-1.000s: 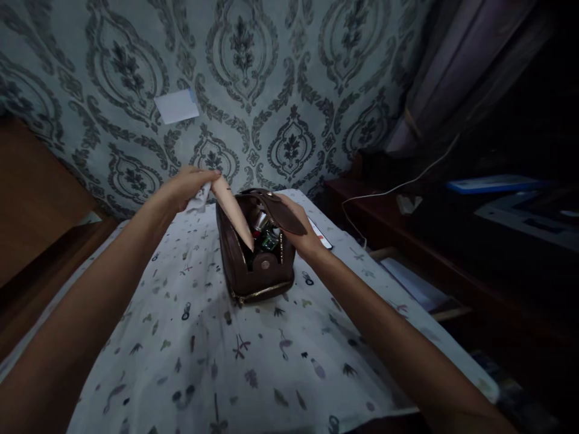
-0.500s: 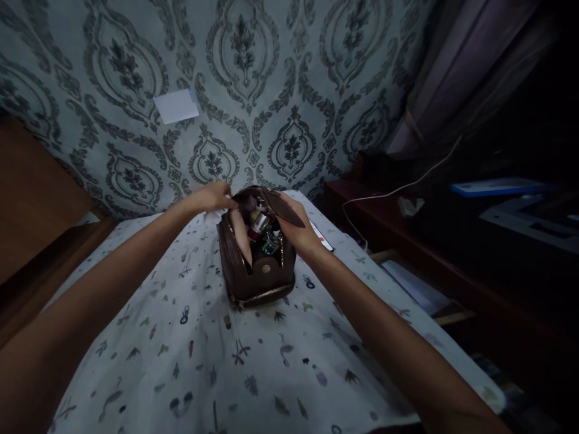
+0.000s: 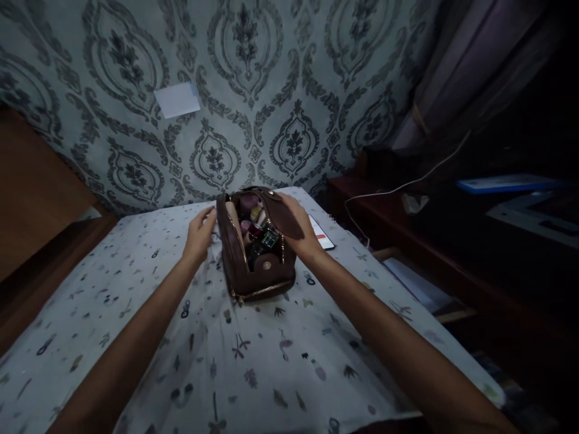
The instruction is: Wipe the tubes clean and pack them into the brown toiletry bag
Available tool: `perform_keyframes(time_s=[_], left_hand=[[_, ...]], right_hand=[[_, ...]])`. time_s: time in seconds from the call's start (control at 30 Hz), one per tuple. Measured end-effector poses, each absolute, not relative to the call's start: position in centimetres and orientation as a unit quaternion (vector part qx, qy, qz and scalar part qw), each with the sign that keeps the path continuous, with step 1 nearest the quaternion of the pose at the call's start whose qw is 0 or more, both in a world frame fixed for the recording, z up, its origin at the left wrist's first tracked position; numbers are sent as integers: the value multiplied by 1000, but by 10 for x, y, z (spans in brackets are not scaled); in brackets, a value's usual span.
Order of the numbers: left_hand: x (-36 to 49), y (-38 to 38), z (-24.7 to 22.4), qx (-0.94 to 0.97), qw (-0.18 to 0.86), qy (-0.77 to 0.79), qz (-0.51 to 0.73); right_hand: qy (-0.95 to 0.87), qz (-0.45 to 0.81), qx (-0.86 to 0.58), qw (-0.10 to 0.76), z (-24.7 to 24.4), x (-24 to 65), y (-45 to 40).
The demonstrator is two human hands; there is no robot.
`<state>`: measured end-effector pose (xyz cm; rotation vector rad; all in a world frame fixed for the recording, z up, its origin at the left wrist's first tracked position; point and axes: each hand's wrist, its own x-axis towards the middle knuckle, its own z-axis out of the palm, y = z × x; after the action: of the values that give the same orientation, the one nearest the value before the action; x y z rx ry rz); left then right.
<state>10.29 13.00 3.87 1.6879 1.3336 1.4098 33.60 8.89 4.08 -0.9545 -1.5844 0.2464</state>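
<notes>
A brown cosmetic bag (image 3: 253, 283) stands unzipped on the patterned bedsheet, its top gaping. Small bottles and jars fill it, among them a green-checked item (image 3: 270, 237) and a pinkish one (image 3: 245, 226). My right hand (image 3: 302, 232) grips the bag's right side, beside the folded-back flap (image 3: 286, 217); its fingertips are hidden behind the bag. At the bag's left wall, my left hand (image 3: 199, 236) has its fingers loosely bent and partly apart, with nothing visible in them. Whether its fingertips touch the bag is unclear.
A phone (image 3: 322, 234) with a lit screen lies right of the bag, behind my right wrist. Farther right are a dark red desk (image 3: 348, 187), a white cable (image 3: 407, 184) and an open drawer with papers (image 3: 414, 280). A wooden panel (image 3: 36, 199) stands at the left.
My left hand has left the bag's left rim and moved down and left beside its outer wall. The bag's left side has come more upright, showing more contents. My right hand keeps its place.
</notes>
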Motion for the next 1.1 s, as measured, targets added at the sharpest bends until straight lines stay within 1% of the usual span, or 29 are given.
perform_keyframes(time_s=[0.1, 0.23, 0.47, 0.63, 0.77, 0.9, 1.03, 1.1], left_hand=[[120, 128, 28, 609, 332, 459, 555], [126, 129, 27, 603, 355, 445, 559], [127, 125, 29, 604, 336, 450, 565], [131, 119, 33, 611, 324, 451, 564], [131, 111, 38, 607, 336, 445, 566], [131, 97, 47, 618, 327, 449, 556], [131, 90, 53, 628, 314, 464, 540], [130, 89, 53, 626, 314, 466, 541]], right_hand=[[-674, 136, -412, 598, 42, 332, 89], [-690, 151, -411, 577, 46, 327, 85], [-736, 121, -411, 524, 51, 328, 78], [-758, 136, -387, 507, 46, 340, 77], [-759, 143, -391, 500, 39, 348, 77], [-749, 156, -395, 509, 34, 349, 76], [-696, 170, -421, 556, 31, 342, 75], [-668, 191, -443, 567, 32, 337, 75]])
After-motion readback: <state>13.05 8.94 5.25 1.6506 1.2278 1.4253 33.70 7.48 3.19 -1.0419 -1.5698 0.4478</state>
